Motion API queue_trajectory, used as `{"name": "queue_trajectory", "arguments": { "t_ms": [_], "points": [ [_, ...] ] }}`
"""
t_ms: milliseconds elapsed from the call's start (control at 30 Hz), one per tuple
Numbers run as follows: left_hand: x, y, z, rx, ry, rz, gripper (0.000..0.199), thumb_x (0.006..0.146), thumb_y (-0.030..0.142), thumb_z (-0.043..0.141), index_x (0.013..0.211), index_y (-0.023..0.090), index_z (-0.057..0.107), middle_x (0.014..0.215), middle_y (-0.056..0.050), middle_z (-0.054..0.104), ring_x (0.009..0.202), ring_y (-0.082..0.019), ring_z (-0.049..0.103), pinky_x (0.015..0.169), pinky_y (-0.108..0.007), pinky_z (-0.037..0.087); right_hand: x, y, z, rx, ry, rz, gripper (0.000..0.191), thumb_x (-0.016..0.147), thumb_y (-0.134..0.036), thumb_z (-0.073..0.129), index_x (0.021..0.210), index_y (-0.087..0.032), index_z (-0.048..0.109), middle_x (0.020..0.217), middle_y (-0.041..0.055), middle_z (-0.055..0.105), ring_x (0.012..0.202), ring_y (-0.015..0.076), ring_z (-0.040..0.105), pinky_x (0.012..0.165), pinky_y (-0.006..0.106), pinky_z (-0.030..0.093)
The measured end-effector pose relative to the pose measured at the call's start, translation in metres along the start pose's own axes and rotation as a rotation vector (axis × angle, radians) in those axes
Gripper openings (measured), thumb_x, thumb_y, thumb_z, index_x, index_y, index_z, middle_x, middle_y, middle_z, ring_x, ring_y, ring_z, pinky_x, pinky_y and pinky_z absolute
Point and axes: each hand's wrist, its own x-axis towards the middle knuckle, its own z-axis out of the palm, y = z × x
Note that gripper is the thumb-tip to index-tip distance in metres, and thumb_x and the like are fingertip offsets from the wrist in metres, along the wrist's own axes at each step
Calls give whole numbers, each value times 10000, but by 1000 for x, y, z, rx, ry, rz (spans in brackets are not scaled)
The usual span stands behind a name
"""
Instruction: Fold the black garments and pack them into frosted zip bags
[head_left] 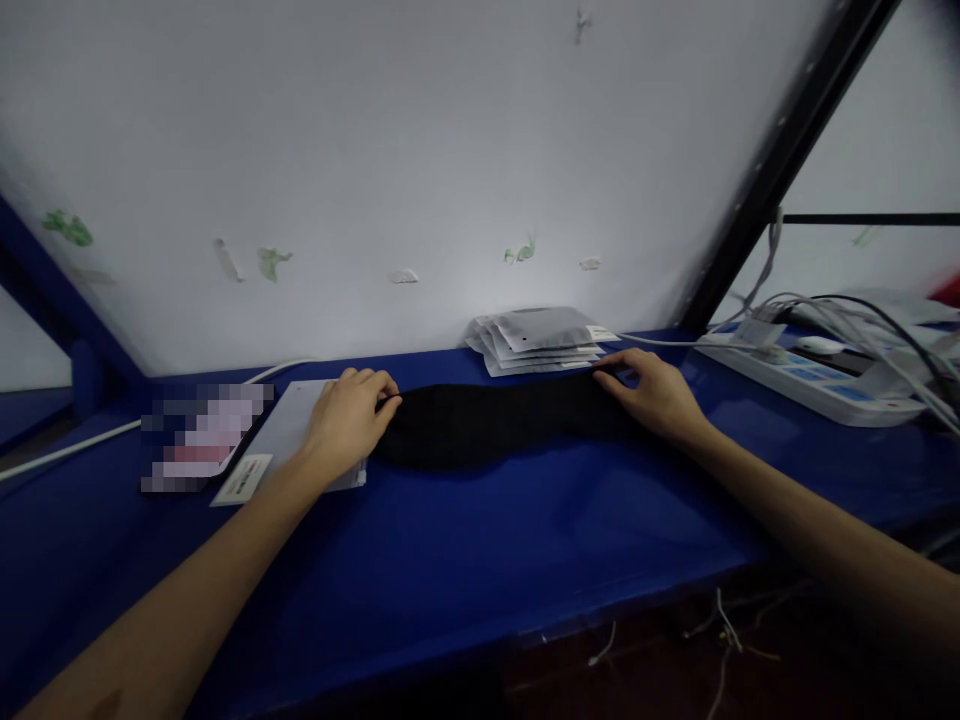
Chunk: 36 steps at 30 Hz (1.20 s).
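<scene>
A long piece of black cloth (480,425) stretches sideways between my two hands, low over the blue table. At its left end my left hand (352,415) pinches the edge between thumb and fingers. My right hand (652,390) grips the upper edge at the other end, thumb and fingertips closed on it. What kind of cloth article it is I cannot make out. Partly under my left hand lies a flat frosted bag (281,420) with a white barcode label (244,478). Behind the cloth, near the wall, sits a stack of similar frosted bags (536,340).
A phone-like device (202,440) with a blurred-out screen lies at the left. At the right a white power strip (810,385) carries tangled cables (862,335). The blue table (465,580) ends at a front edge, and a white wall (375,160) rises behind it.
</scene>
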Motion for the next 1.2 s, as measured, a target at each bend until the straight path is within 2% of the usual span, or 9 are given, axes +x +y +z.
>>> {"name": "queue_trajectory", "arguments": {
  "t_ms": [167, 367, 500, 600, 667, 733, 900, 1067, 1200],
  "points": [
    [-1, 3, 1, -23, 68, -10, 94, 920, 251, 534, 908, 201, 613, 891, -45, 661, 908, -237, 571, 789, -363, 420, -5, -1, -1, 38, 62, 15, 220, 845, -337, 579, 1009, -225, 673, 886, 52, 694, 788, 225, 622, 754, 376, 500],
    [-1, 2, 0, -26, 96, 12, 119, 918, 272, 518, 933, 196, 608, 880, -54, 667, 902, -248, 586, 791, -384, 435, -8, -6, -4, 27, 98, -36, 248, 854, -277, 533, 1059, -236, 666, 926, 58, 686, 834, 237, 617, 780, 393, 497],
    [-4, 8, -12, -85, 152, 82, 119, 913, 273, 509, 924, 191, 594, 896, -56, 666, 922, -243, 589, 823, -390, 447, -13, -15, -14, 15, 168, -63, 194, 835, -256, 523, 973, -211, 653, 916, 74, 669, 869, 251, 609, 799, 411, 491],
    [-22, 16, -28, -106, 216, 151, 116, 924, 270, 495, 905, 194, 580, 888, -52, 653, 905, -237, 581, 827, -392, 449, -27, -22, -34, 38, 184, -99, 133, 837, -275, 535, 925, -217, 616, 888, 68, 648, 882, 256, 610, 818, 414, 490],
    [-43, 21, -37, -95, 220, 237, 118, 940, 275, 490, 901, 202, 574, 874, -44, 641, 878, -231, 570, 825, -398, 444, -43, -23, -51, 78, 117, -148, 103, 844, -282, 536, 914, -228, 589, 939, 72, 643, 925, 259, 615, 836, 408, 491],
    [-68, 24, -44, -118, 194, 351, 94, 952, 256, 492, 912, 211, 564, 860, -25, 634, 837, -210, 572, 786, -377, 448, -61, -20, -67, 109, -25, -174, 69, 846, -283, 540, 895, -242, 566, 1050, 73, 645, 985, 262, 622, 880, 410, 485],
    [-113, 23, -42, -172, 41, 422, 64, 955, 249, 520, 951, 241, 583, 893, -3, 645, 848, -192, 595, 778, -348, 479, -92, -11, -85, 103, -349, -138, 74, 858, -285, 527, 897, -253, 581, 1252, 73, 592, 1076, 262, 615, 909, 411, 497],
    [-118, 20, -38, -174, 10, 400, 82, 949, 251, 528, 955, 247, 610, 916, -5, 662, 871, -190, 611, 790, -335, 509, -101, -10, -82, 72, -411, -115, 124, 860, -248, 510, 957, -256, 586, 1338, 75, 530, 1150, 271, 580, 962, 445, 481],
    [-117, 23, -38, -156, 46, 404, 98, 945, 253, 537, 984, 247, 627, 948, -5, 670, 925, -191, 616, 840, -338, 516, -102, -7, -83, 99, -425, -129, 361, 869, -251, 510, 1226, -295, 548, 1438, 83, 439, 1223, 294, 540, 1027, 482, 444]
  ]
}}
